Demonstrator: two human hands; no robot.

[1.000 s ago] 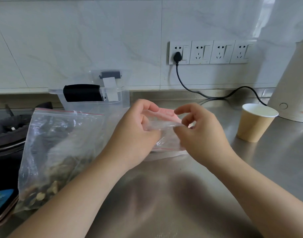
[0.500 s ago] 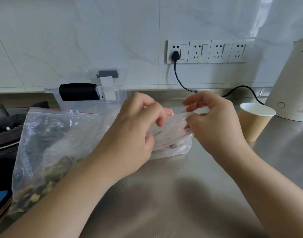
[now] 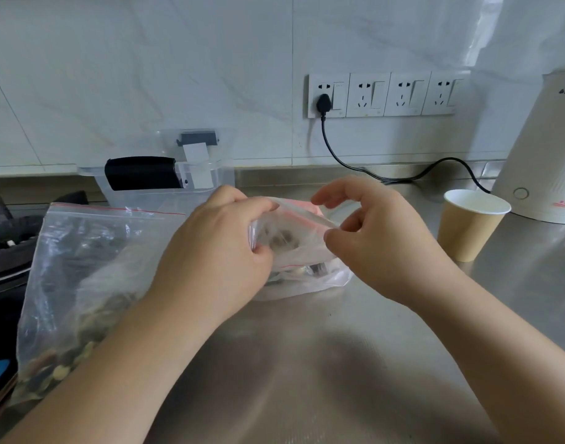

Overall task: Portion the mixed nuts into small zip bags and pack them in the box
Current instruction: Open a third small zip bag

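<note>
Nuts (image 3: 282, 240) sit in a small zip bag (image 3: 294, 241) on the steel counter (image 3: 306, 363), its mouth pinched by left hand (image 3: 217, 251) and right hand (image 3: 377, 238). Farther back stands the clear box (image 3: 165, 187).

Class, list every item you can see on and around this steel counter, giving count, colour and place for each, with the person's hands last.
Small clear zip bag: one, red seal line, some nuts inside, centre, held up.
Large clear zip bag of mixed nuts: one, left.
Clear plastic box: one, behind the large bag.
Tan paper cup: one, right.
White kettle: one, far right.
White wall sockets: four, one with a black plug.
Black stove: one, far left.
Left hand: pinches the small bag.
Right hand: pinches its seal.
</note>
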